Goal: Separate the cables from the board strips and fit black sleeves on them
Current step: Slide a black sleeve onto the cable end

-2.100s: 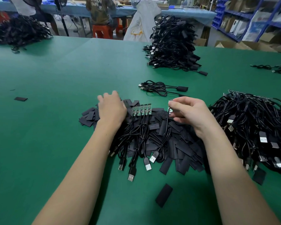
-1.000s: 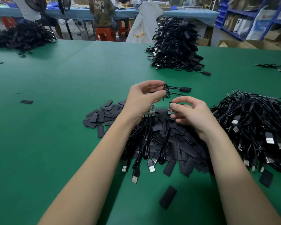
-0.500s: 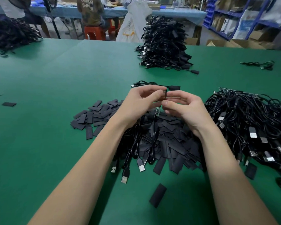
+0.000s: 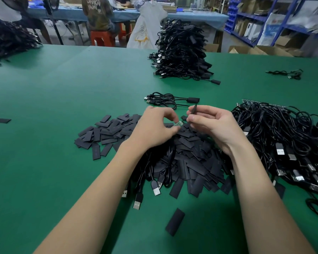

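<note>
Left hand point(image 4: 155, 130): fingers curled, thumb and fingertips pinching the end of a small board strip point(image 4: 179, 123); held just above the sleeve heap.
Right hand point(image 4: 214, 125): thumb and forefinger pinching one black sleeve point(image 4: 193, 111), held upright, just right of the board strip; whether the two touch cannot be told.
Board strip: small green piece with metal contacts, only partly visible between the two hands.
Cables under the hands point(image 4: 154, 171): black, USB plugs pointing toward the person, lying on the heap beneath the left forearm.
Sleeve heap point(image 4: 191, 158): flat black rectangles, piled on the green table point(image 4: 62, 99) below both hands, spreading out to the left.
Loose sleeves: one point(image 4: 175, 224) near the table's front edge between the forearms; one point(image 4: 2, 120) far left, well apart from the heap.
Cable tangle, right point(image 4: 286, 142): large black mass with silver USB plugs, beside the right forearm; a long board strip point(image 4: 250, 101) shows at its far edge.
Coiled cable point(image 4: 170, 100): just beyond the hands, black sleeve fitted at its right end.
Cable stack point(image 4: 180, 52): tall, farther back on the table.
Single cable point(image 4: 285, 73): far right.
Background: seated people, blue tables, orange stools, shelving.
</note>
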The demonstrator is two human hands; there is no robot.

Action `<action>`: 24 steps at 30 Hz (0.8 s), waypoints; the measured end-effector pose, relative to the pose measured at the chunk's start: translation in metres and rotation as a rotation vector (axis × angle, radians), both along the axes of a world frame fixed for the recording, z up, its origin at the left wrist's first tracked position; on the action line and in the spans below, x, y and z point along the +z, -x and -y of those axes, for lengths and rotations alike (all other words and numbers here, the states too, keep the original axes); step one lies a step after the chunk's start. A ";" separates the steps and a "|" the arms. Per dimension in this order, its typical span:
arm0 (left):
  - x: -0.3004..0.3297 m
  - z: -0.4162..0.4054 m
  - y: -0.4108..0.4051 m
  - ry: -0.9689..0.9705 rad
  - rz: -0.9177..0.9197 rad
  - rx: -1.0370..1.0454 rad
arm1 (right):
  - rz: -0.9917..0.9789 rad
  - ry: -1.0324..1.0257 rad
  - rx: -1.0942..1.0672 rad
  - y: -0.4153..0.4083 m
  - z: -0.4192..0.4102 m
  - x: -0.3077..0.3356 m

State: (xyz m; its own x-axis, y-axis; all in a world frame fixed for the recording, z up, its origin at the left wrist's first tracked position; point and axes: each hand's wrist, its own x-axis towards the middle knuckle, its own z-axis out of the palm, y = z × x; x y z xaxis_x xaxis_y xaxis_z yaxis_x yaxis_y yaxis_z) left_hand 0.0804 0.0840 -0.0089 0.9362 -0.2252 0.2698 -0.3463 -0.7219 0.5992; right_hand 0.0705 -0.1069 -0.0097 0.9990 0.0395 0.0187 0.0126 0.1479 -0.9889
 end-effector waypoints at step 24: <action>0.012 0.001 0.000 1.070 -0.786 -0.337 | 0.007 -0.260 0.191 0.005 0.003 0.011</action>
State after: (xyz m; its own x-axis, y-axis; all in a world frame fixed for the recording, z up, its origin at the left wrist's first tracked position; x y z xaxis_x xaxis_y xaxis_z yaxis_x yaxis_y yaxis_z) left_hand 0.0808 0.0829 0.0032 0.8638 -0.4898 -0.1182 0.2760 0.2637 0.9243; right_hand 0.0652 -0.1101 0.0016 0.9739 0.2190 0.0597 -0.0327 0.3959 -0.9177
